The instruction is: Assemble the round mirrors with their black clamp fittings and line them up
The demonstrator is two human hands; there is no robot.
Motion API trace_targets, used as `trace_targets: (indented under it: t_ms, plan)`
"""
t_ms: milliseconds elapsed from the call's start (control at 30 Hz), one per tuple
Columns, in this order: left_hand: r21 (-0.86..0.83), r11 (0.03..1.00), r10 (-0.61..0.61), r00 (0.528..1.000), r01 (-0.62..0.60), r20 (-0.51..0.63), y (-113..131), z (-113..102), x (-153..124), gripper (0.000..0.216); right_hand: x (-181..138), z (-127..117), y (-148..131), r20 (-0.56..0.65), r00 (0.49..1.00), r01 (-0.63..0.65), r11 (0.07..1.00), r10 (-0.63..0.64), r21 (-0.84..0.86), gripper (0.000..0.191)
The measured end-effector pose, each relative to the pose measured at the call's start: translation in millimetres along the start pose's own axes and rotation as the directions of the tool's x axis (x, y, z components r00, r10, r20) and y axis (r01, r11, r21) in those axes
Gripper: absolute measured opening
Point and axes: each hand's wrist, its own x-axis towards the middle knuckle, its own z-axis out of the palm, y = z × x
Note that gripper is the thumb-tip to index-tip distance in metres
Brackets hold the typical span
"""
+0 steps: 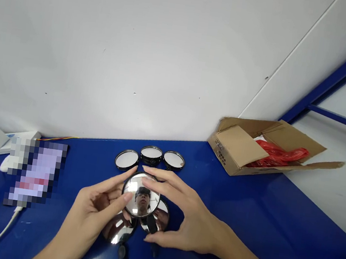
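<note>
A small round mirror (142, 209) with a black rim is held tilted up towards me, reflecting a person and lights. My left hand (97, 209) is closed on its left edge, thumb on the glass. Around its right side curves my right hand (185, 212), fingertips at the top of the glass and rim, thumb low by a black stem (151, 225). Beneath the held mirror lie two more round mirrors, the left one (118, 228) and the right one (162, 216), partly covered. A black stem end (122, 253) sticks out below the left one.
Three round mirrors (151, 154) stand in a row behind my hands on the blue table (243, 225). An open cardboard box (241, 145) holding a red plastic bag (279, 155) is at the back right. A blurred-out phone (38, 175), white cable (0, 232) and power strip (6, 149) lie left.
</note>
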Motion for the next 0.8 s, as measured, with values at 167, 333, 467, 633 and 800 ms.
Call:
trace_targets:
  t_ms: [167,333,467,633,800]
  plan:
    - [0.037,0.999,-0.037,0.996,0.034,0.076,3,8,-5,0.068,0,2,-3,0.077,0.997,0.021,1.000,-0.020,-0.012,0.113]
    - [0.013,1.000,-0.020,0.999,0.020,0.041,12,18,-10,0.065,-2,7,-1,0.045,0.998,0.059,0.987,-0.053,-0.152,0.122]
    - [0.209,0.977,0.055,0.995,-0.038,-0.080,16,15,-10,0.047,-1,9,-4,0.050,0.997,-0.046,0.978,0.057,-0.204,0.136]
    - [0.443,0.891,0.157,0.984,-0.102,-0.088,6,-1,-2,0.043,2,5,-14,0.156,0.962,-0.173,0.940,0.225,-0.294,0.108]
    - [0.500,0.862,0.142,0.987,-0.087,-0.074,2,0,-1,0.038,1,5,-17,0.147,0.956,-0.194,0.923,0.254,-0.333,0.091]
